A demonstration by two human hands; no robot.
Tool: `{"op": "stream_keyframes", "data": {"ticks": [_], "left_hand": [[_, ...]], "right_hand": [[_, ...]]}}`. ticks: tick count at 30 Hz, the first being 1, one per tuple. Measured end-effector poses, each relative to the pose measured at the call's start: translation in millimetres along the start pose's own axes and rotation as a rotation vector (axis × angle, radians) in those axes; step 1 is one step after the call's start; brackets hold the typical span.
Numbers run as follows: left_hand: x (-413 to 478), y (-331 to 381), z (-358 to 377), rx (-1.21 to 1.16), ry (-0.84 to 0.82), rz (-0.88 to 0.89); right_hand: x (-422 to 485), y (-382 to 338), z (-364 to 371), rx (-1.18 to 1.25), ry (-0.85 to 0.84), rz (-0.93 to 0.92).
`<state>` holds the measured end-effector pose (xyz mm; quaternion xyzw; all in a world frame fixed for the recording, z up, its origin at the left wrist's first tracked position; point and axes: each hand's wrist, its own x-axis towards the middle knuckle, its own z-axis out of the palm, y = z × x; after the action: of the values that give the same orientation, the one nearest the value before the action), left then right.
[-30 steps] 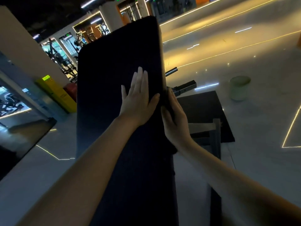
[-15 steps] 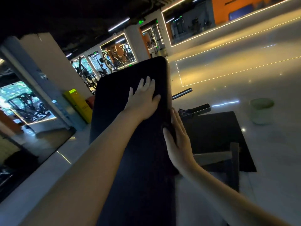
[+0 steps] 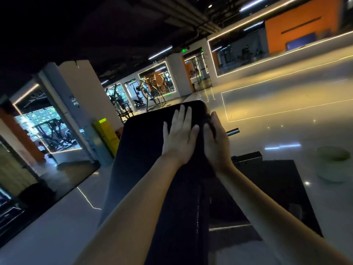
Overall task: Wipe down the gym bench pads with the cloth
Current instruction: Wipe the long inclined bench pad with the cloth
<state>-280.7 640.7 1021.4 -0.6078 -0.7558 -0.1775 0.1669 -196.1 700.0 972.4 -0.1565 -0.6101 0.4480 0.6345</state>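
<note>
Presses left hand (image 3: pixel 180 139) flat on the top end of the black bench pad (image 3: pixel 145 142), fingers straight and slightly spread. Presses right hand (image 3: pixel 217 144) against the pad's right edge, fingers straight over a dark cloth (image 3: pixel 208 120) bunched beneath them.

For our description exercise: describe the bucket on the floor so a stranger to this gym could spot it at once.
Start at the long black bench pad in the middle and look right, across the dark floor mat. Just past the mat's right edge, on the shiny floor, stands the bucket, the only round, pale green thing.
</note>
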Motion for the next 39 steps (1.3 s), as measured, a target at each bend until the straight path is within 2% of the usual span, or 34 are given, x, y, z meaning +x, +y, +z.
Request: {"op": "stream_keyframes", "data": {"ticks": [3, 6, 10, 15, 19, 24, 25, 27, 29, 30, 34, 37, 39], "left_hand": [[0.3, -2.1, 4.5, 0.009, 0.029, -0.001], [-0.7, -1.7, 6.4, -0.009, 0.054, 0.013], [-0.6, -2.3, 8.7, -0.008, 0.093, 0.022], [1.7, -2.0, 9.7, -0.015, 0.095, 0.003], [1.2, -4.9, 9.8, 0.017, 0.097, 0.014], [-1.4, -8.0, 11.1, -0.173, 0.178, 0.035], [-1.8, -7.7, 12.0, -0.195, 0.205, -0.002], [-4.6, -5.0, 12.0, -0.209, 0.234, -0.196], [-6.9, -2.1, 11.8, -0.189, 0.191, -0.395], [-7.0, -1.0, 11.0, -0.174, 0.150, -0.428], [-9.9, -12.5, 1.0, -0.135, -0.013, -0.326], [-35.3, -40.0, -0.1, -0.112, -0.002, -0.127], [-54.6, -53.2, 4.3, -0.123, 0.029, -0.056]], "right_hand": [[38.3, -2.9, -3.9, -0.066, 0.022, 0.023], [37.2, -7.8, -6.7, -0.123, 0.019, -0.003], [-9.4, 1.3, -7.1, -0.181, -0.058, -0.131], [-76.6, 0.3, -13.4, -0.233, -0.125, -0.198], [-38.9, -2.8, -7.3, -0.413, -0.145, -0.289], [49.3, -16.5, -1.3, -0.714, -0.149, -0.316], [62.7, -17.9, -1.1, -0.797, -0.175, -0.327], [79.2, -23.5, -0.1, -0.976, -0.264, -0.329], [79.2, -32.0, -0.1, -1.100, -0.341, -0.349], [73.6, -36.8, -2.3, -1.145, -0.381, -0.353], [21.4, -44.2, -17.2, -1.164, -0.575, -0.480], [-19.6, -35.8, -26.7, -1.167, -0.721, -0.650], [-26.7, -31.3, -32.9, -1.191, -0.769, -0.793]]}}
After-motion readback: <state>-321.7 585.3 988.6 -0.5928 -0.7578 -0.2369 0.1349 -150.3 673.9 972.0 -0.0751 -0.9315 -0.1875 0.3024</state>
